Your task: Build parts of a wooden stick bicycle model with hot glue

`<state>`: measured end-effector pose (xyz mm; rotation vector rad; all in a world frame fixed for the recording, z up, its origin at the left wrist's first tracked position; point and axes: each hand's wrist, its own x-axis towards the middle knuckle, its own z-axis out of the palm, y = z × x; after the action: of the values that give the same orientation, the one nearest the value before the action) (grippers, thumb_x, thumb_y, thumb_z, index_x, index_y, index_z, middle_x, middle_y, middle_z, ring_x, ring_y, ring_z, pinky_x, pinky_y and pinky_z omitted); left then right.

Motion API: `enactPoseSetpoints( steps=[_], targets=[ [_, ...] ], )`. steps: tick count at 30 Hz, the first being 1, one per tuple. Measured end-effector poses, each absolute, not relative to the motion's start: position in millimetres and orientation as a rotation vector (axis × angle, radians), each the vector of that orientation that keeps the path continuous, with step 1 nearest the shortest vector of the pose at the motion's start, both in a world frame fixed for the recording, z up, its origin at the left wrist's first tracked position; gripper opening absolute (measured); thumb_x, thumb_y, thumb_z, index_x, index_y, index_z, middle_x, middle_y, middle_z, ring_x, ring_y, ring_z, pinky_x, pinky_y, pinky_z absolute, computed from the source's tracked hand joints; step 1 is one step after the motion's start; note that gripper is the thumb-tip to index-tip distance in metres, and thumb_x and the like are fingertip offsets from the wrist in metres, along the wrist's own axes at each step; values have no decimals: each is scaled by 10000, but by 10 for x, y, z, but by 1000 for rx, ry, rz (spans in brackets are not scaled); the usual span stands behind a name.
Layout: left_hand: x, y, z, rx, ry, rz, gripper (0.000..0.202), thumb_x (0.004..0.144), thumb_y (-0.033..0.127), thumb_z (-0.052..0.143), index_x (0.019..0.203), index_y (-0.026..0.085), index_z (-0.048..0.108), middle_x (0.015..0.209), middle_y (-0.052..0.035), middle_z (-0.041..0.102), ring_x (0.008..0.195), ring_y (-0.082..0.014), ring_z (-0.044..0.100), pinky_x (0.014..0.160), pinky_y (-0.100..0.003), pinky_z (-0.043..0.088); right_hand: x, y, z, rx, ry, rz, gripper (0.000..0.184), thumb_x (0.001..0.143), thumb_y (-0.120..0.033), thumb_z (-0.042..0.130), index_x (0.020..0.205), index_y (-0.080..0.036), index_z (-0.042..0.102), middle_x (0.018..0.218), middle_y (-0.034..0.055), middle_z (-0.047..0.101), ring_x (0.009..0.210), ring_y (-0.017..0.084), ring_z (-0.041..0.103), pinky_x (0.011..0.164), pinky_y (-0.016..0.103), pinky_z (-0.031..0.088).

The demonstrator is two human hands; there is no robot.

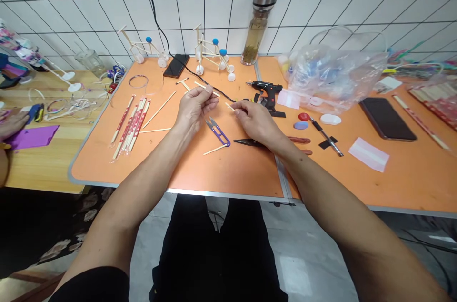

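Note:
Above the middle of the orange table, my left hand (pixel 194 107) pinches a thin wooden stick (pixel 215 94) between thumb and forefinger. My right hand (pixel 256 120) is closed on a short wooden stick piece (pixel 229 106), whose pale end pokes out toward the left hand. A gap separates the two pieces. Below and between the hands lie purple-handled thread snips (pixel 218 133), with a loose stick (pixel 215 149) by their handle end. Pliers with red handles (pixel 299 140) lie partly hidden under my right wrist. A small T-shaped stick piece (pixel 183 84) rests beyond my left hand.
Wrapped chopsticks (pixel 132 123) lie at left. Stick models with blue caps (pixel 215 42), a phone (pixel 176 65) and a tea bottle (pixel 257 25) stand or lie along the wall. Right are a glue gun (pixel 266 90), plastic bag (pixel 332 73) and second phone (pixel 387 118). Another person's hand (pixel 16 125) is far left.

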<state>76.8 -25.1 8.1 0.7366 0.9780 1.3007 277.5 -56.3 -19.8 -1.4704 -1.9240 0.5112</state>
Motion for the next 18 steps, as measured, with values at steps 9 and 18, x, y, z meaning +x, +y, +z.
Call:
enactPoseSetpoints(
  steps=[9,18],
  targets=[
    [919,-328,-40,700,937,1212,248,965,210,896,833,167,690,815,-3,824,668,-69,776,719,-141,614,2717,-464,-279,-1173,-1338,993,191,964,-371,805,949,-219,690,887,16,733,692,134,673,607,255,559],
    [967,-365,-85,692,929,1206,170,980,142,850,867,161,724,812,-11,826,677,-87,792,719,-158,611,2692,-466,-301,-997,-1292,1080,469,813,-574,982,937,-239,678,802,-17,720,745,148,741,742,301,690]
  ],
)
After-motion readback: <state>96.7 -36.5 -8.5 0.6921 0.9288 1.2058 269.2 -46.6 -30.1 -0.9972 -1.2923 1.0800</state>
